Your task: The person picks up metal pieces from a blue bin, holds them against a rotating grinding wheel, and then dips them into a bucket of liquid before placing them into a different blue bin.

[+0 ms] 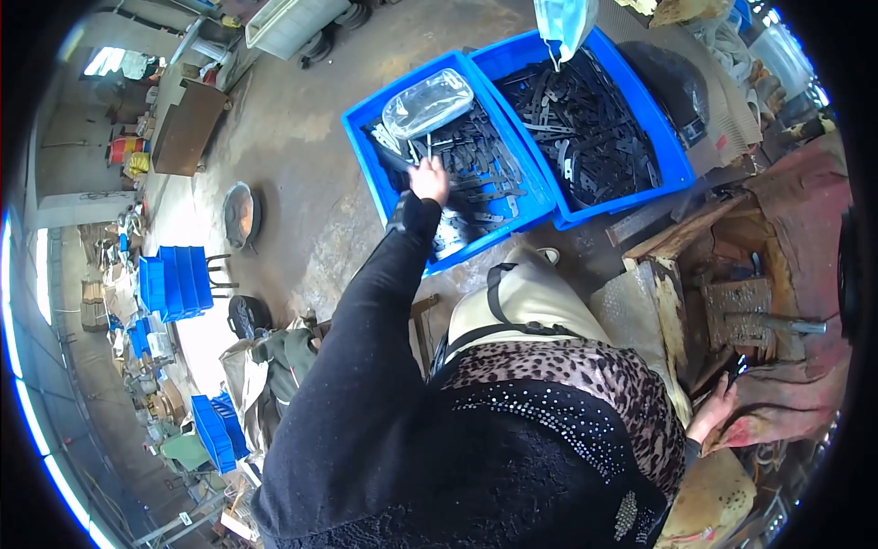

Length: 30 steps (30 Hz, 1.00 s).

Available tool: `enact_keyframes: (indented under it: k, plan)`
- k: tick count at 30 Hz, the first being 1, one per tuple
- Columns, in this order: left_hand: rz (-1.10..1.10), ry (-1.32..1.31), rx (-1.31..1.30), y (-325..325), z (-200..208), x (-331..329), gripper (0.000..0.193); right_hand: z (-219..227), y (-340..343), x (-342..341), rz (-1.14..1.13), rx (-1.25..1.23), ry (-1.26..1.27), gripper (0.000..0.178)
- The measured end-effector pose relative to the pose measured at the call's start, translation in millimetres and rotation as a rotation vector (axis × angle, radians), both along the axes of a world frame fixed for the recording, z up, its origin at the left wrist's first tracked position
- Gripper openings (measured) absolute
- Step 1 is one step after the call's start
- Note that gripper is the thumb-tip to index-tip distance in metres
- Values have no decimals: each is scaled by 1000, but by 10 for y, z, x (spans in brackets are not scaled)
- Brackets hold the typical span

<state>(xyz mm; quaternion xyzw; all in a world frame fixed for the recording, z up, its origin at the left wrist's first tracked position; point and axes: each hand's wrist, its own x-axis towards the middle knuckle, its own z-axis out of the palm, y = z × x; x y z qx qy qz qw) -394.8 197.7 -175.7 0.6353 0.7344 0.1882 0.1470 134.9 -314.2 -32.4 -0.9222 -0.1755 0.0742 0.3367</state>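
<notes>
My left hand (429, 180) reaches into the left blue crate (535, 186), fingers drawn together. A thin, light metal strip (429, 144) shows at the fingertips; motion blurs the area. Flat dark and silvery metal strips (489, 169) lie around the hand, beside a clear plastic bag or box (428, 103). On the right, my right hand (713, 412) rests by the edge of a red cloth (777, 403), its fingers closed around a small dark piece (737, 368) whose kind I cannot make out. The lower part of that hand is partly hidden by my body.
A second blue crate (681, 169) full of black strips adjoins the first, with a blue face mask (565, 27) hanging above it. To my right is a worn wooden frame with a metal bar (777, 324). Stacked blue crates (178, 282) and a round pan (242, 217) stand left.
</notes>
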Motion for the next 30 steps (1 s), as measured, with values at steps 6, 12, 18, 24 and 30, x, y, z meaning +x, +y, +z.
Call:
enact_keyframes:
  k: [6,12,18,24,30]
  plan:
    - [128,63,341,-112,3,-39,34,-48,-18,22,-21,18,-31,39]
    - [-67,250,-52,338,-303,-384,47,-10,6,1,24,-18,-67,36]
    - [-350,129,-98,-324,94,254,41,44,55,-55,8,36,-14,32]
    - [-69,222,207,-488,385,200,30,53,65,-73,-6,52,-11,31]
    - [50,182,-262,-389,38,131,46,36,87,-92,-16,75,-18,27]
